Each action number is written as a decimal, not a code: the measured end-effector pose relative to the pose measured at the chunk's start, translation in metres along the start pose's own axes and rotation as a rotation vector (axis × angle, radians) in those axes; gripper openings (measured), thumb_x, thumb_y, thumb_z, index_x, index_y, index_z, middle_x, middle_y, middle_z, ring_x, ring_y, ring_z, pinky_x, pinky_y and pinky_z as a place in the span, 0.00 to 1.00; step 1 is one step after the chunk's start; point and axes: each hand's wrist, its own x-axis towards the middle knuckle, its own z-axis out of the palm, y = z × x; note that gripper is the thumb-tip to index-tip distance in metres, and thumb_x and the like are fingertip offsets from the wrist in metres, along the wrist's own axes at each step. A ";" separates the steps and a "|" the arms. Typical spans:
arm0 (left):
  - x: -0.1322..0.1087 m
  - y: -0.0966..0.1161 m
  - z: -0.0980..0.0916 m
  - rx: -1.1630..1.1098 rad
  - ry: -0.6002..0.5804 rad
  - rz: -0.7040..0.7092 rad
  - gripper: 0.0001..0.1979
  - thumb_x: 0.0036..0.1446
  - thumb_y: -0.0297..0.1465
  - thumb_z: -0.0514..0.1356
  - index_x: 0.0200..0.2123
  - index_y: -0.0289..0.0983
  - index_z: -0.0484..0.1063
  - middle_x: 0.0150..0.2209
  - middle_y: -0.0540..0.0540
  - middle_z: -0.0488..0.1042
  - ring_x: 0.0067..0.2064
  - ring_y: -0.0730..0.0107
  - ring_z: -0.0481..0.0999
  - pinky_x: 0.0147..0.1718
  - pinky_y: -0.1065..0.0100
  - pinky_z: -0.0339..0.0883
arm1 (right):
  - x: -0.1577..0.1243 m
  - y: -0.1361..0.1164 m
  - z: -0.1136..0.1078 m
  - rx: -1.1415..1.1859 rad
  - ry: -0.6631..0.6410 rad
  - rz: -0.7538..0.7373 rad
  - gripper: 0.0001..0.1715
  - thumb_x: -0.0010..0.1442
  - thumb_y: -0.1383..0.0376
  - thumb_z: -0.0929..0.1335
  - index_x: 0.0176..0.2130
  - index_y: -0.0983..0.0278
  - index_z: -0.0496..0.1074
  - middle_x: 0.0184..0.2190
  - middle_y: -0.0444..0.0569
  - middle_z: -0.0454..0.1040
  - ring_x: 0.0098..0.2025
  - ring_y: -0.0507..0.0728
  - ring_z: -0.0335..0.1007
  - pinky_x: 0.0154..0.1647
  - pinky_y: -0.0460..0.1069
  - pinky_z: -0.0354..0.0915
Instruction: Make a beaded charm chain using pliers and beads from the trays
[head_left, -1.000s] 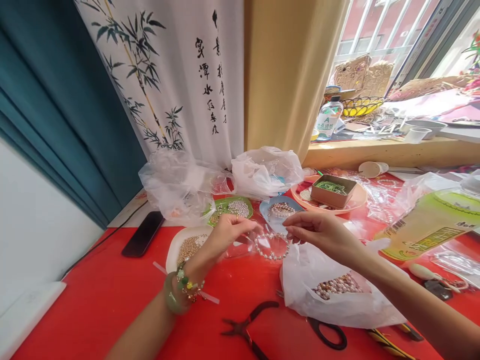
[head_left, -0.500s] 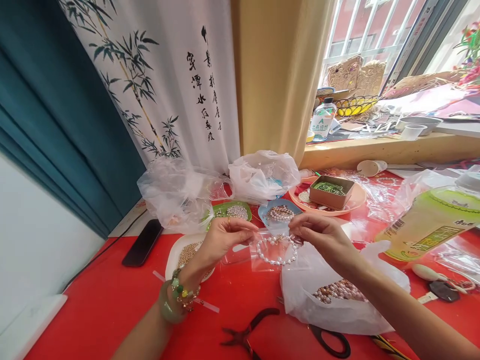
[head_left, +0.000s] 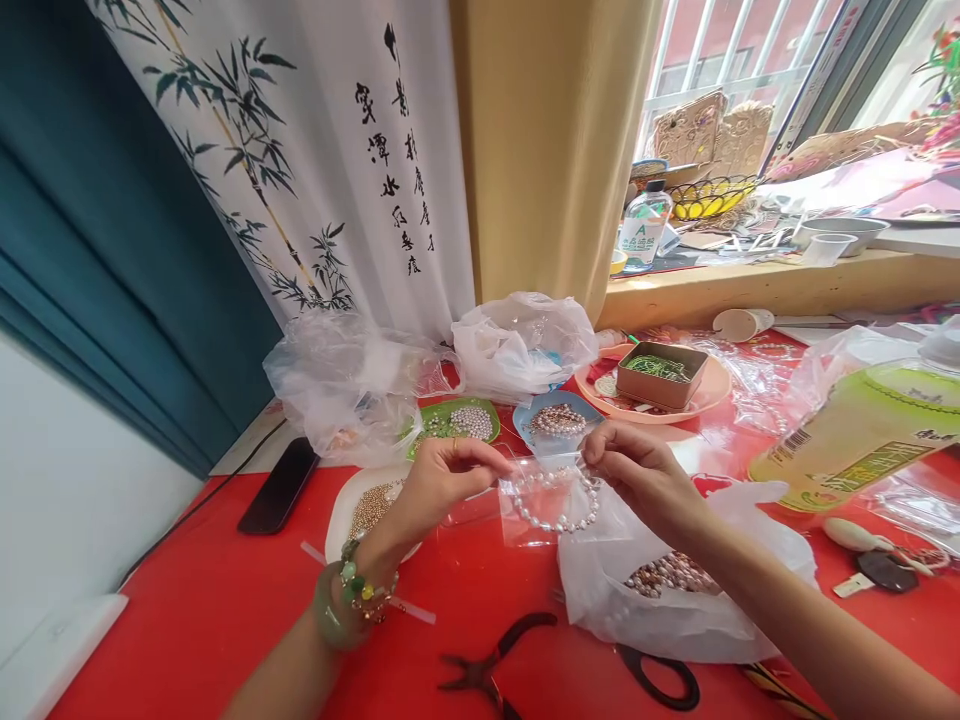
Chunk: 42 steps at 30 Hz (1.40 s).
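Note:
A small clear plastic bag [head_left: 516, 532] is stretched between my two hands above the red table. Inside its outline hangs a pearl bracelet [head_left: 559, 526] of whitish beads, spread in a ring. My left hand [head_left: 454, 478] pinches the bag's upper left corner between thumb and fingers. At the upper right corner, my right hand [head_left: 634, 468] pinches the bag's edge, its fingertips close to the beads. Behind my left hand stands a white dish [head_left: 341, 505] of small gold beads. A white plastic bag [head_left: 600, 600] with brownish-pink beads lies beneath my right forearm.
Pliers [head_left: 480, 670] and black-handled scissors [head_left: 667, 690] lie near the front. A green tray [head_left: 439, 412] and a blue tray [head_left: 529, 415] hold beads. A phone [head_left: 279, 487] is at left, a large yellow-green bottle [head_left: 840, 440] at right, a box [head_left: 660, 388] on a pink plate.
The bracelet has spread into a wider ring within the clear bag, and its gold part near the top shows less. Both hands keep their pinches. The view has shifted slightly.

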 end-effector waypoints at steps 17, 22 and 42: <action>0.004 0.001 0.005 0.069 0.046 -0.051 0.05 0.40 0.28 0.66 0.23 0.34 0.72 0.24 0.49 0.73 0.27 0.73 0.70 0.30 0.71 0.65 | -0.002 -0.010 0.000 -0.170 -0.046 -0.004 0.08 0.51 0.63 0.67 0.23 0.63 0.67 0.21 0.43 0.65 0.24 0.51 0.60 0.23 0.46 0.59; 0.010 -0.004 0.000 0.051 0.002 -0.041 0.04 0.41 0.29 0.65 0.21 0.34 0.73 0.25 0.47 0.74 0.30 0.70 0.71 0.32 0.69 0.65 | 0.005 -0.022 -0.003 -0.432 -0.096 0.015 0.07 0.51 0.61 0.66 0.26 0.63 0.68 0.23 0.44 0.69 0.24 0.51 0.63 0.22 0.46 0.60; 0.015 0.007 -0.024 0.197 0.173 -0.060 0.04 0.44 0.28 0.60 0.26 0.35 0.75 0.29 0.46 0.75 0.34 0.67 0.72 0.37 0.68 0.64 | 0.072 -0.056 -0.099 -1.306 0.754 -0.077 0.12 0.59 0.65 0.59 0.39 0.66 0.69 0.37 0.55 0.74 0.37 0.58 0.71 0.39 0.52 0.63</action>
